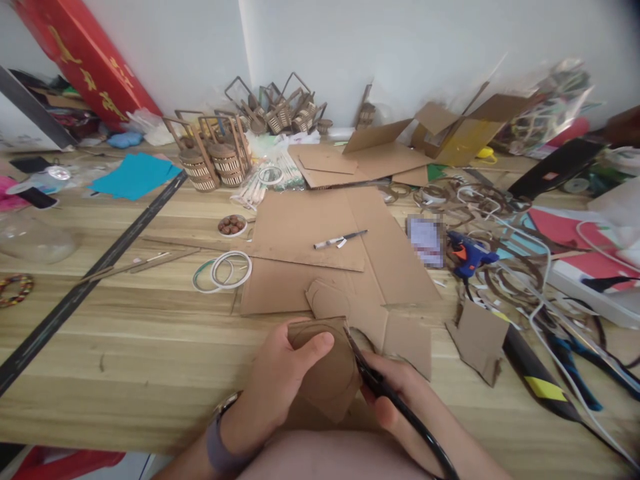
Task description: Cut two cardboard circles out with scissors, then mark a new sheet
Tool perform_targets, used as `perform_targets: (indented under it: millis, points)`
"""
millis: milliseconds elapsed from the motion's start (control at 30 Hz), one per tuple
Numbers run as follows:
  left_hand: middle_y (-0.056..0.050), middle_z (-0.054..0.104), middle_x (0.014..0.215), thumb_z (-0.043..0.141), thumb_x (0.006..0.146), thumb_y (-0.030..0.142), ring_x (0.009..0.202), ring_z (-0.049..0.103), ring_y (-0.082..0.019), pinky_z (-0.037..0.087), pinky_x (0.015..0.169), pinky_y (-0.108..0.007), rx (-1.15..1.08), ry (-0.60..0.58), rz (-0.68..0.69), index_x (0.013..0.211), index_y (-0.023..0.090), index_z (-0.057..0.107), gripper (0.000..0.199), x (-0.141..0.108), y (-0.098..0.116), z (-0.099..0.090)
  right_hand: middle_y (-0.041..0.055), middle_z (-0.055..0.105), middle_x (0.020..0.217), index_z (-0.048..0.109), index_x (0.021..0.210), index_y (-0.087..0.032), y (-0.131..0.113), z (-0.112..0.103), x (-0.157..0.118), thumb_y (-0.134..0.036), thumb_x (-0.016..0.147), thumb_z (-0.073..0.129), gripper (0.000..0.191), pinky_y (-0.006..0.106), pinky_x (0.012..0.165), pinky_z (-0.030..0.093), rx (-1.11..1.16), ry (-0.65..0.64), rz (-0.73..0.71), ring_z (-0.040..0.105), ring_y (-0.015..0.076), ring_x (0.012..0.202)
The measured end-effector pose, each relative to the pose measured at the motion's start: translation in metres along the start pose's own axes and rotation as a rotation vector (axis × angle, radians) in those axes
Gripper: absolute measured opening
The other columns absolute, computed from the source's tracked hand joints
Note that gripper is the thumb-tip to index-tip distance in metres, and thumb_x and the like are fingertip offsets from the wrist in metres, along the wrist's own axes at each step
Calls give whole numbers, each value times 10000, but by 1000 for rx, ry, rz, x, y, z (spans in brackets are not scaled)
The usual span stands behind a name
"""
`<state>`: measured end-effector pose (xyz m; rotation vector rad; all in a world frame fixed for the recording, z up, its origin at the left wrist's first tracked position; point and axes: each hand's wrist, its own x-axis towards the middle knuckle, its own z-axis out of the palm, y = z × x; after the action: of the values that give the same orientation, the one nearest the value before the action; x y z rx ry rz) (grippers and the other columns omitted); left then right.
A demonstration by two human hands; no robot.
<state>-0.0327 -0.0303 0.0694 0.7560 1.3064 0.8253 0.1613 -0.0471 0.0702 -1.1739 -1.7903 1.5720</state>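
Near the table's front edge, my left hand [285,373] grips a piece of cardboard [327,370], thumb on top and fingers beneath. A curved line is drawn on this piece. My right hand [400,387] is wrapped round the black handles of a pair of scissors [380,383]. The scissor blades lie against the right edge of the held piece, near its upper corner. Just beyond my hands lie cut cardboard scraps [407,340] and a large flat cardboard sheet [305,213]. A marker pen [340,240] rests on that sheet.
White rings [231,269] and a small bowl of brown balls [233,225] sit left of the sheet. To the right are a blue glue gun [470,255], blue-handled pliers [570,360] and white cables. Small woven baskets [230,157] and an open box [465,133] stand at the back.
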Motion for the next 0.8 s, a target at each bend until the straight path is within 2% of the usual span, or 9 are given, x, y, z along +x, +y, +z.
perform_targets:
  millis: [233, 433, 633, 800]
  points:
    - [-87, 796, 928, 780, 712, 471, 897, 731, -300, 566, 755, -361, 17, -10, 19, 982, 171, 737, 406, -1, -2, -2, -40, 346, 664, 449, 725, -218, -1, 1, 0, -894, 793, 374, 684, 264, 511, 237, -2, 24, -35, 266, 133, 587]
    - [-94, 797, 941, 769, 709, 466, 916, 731, -311, 569, 778, -377, 18, 19, 36, 1007, 162, 746, 426, -4, 1, 0, -33, 336, 683, 569, 801, -198, -1, 3, -1, -912, 762, 393, 737, 266, 528, 220, 42, 16, 28, 274, 143, 621]
    - [-89, 797, 928, 762, 722, 455, 890, 735, -304, 569, 760, -374, 9, 12, 40, 984, 170, 744, 387, -5, 1, -1, -34, 308, 672, 491, 732, -210, 1, 5, -2, -920, 769, 363, 723, 282, 523, 200, -9, 45, 27, 250, 142, 610]
    - [-79, 783, 892, 772, 719, 457, 844, 725, -283, 558, 716, -351, 32, 55, 36, 984, 179, 720, 388, -3, -2, -2, -37, 309, 665, 512, 731, -211, 1, 7, -2, -930, 756, 366, 734, 279, 521, 202, -5, 82, 27, 246, 141, 601]
